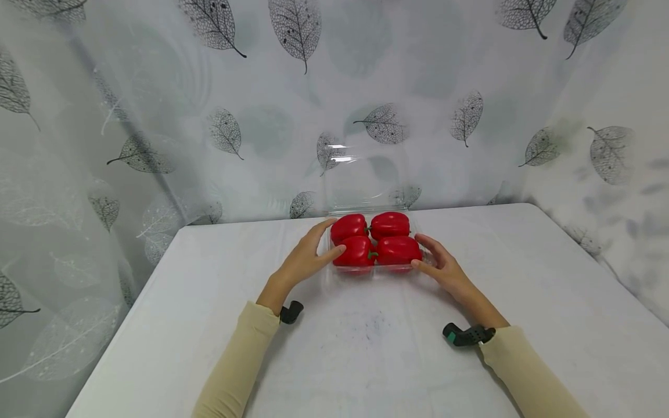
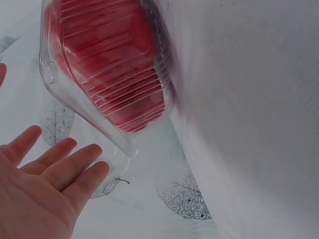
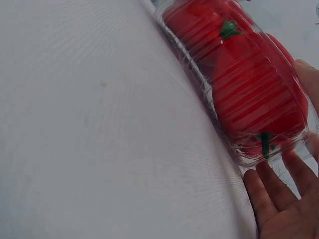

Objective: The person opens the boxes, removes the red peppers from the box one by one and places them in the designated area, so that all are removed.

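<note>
Several red bell peppers [image 1: 399, 249] with green stems lie in a clear plastic clamshell box [image 1: 334, 270] near the table's far edge. Its transparent lid [image 1: 366, 180] stands raised behind them. At the box's left side is my left hand [image 1: 303, 261], its thumb and fingers spread; the left wrist view shows a gap between the extended fingertips and the ribbed wall. My right hand [image 1: 444, 268] is at the right side. In the right wrist view its fingers [image 3: 279, 191] lie extended along the box's end, and the thumb is by the rim.
A white cloth covers the table [image 1: 376, 360]. Behind it hangs a pale curtain [image 1: 261, 128] printed with dark leaves, close to the raised lid. Each wrist wears a black device [image 1: 467, 335] below the sleeve.
</note>
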{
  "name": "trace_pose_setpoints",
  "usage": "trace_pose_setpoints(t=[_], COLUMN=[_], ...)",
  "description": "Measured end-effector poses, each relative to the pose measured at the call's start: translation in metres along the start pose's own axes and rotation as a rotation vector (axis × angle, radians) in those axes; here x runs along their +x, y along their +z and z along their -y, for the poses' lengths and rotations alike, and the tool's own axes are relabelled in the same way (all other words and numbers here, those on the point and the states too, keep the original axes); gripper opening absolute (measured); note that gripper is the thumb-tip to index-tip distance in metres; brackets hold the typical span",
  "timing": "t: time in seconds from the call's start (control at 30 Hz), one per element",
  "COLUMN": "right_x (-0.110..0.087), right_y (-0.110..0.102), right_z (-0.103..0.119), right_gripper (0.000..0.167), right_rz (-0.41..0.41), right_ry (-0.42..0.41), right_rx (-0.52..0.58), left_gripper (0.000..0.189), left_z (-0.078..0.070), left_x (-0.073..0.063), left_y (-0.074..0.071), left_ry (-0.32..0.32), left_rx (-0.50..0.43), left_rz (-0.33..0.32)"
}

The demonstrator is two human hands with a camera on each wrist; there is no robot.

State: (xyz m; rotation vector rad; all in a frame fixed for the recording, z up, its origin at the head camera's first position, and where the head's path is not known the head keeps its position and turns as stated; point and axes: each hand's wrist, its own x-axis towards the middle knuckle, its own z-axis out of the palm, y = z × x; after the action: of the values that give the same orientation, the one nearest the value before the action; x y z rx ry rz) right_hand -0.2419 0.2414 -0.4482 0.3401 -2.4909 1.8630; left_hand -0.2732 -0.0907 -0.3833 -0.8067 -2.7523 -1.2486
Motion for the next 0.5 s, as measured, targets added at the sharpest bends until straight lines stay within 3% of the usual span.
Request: trace_pose_setpoints(t=[0.5], right_x=[0.0012], right_y=[-0.0018], right_z=[-0.0019], right_gripper=[0.072], right_rz=[0.0], right_ry=[0.004], right_rx=[-0.011], left_gripper=[0.067], left_z=[-0.003], left_x=[0.0015], left_y=[0.0093], left_ry=[0.033], left_rx=[0.023], left_rz=[0.053])
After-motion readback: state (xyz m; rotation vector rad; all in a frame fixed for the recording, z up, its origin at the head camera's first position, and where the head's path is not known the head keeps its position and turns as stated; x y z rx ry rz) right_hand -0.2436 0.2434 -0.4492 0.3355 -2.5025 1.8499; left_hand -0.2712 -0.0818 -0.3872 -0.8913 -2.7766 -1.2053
